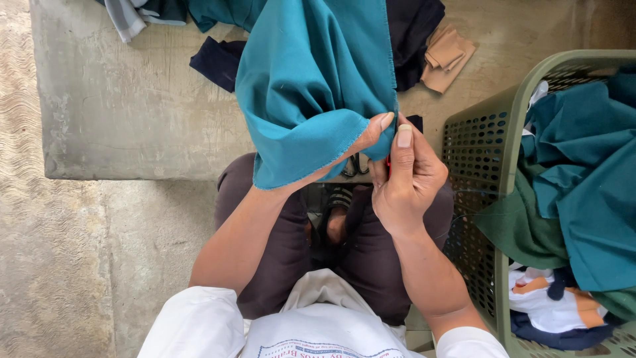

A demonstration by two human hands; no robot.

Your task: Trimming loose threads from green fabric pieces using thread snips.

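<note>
Teal cloth [311,86] hangs above the lap, its frayed edge pinched between both thumbs: left hand [358,146] clamped under the fold, right hand [407,182] closed on the corner, seemingly around something small and red. Basket [510,126] of more cloth stands at right, scraps [447,56] beyond.

Matt teal cloth [311,79] — perforated plastic basket [490,132], rough concrete floor [119,119].

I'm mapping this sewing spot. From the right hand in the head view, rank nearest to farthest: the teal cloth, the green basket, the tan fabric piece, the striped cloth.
1. Teal cloth: pinched by the right hand.
2. Green basket: just to its right.
3. Tan fabric piece: on the concrete slab, up ahead.
4. Striped cloth: far top left corner.
</note>
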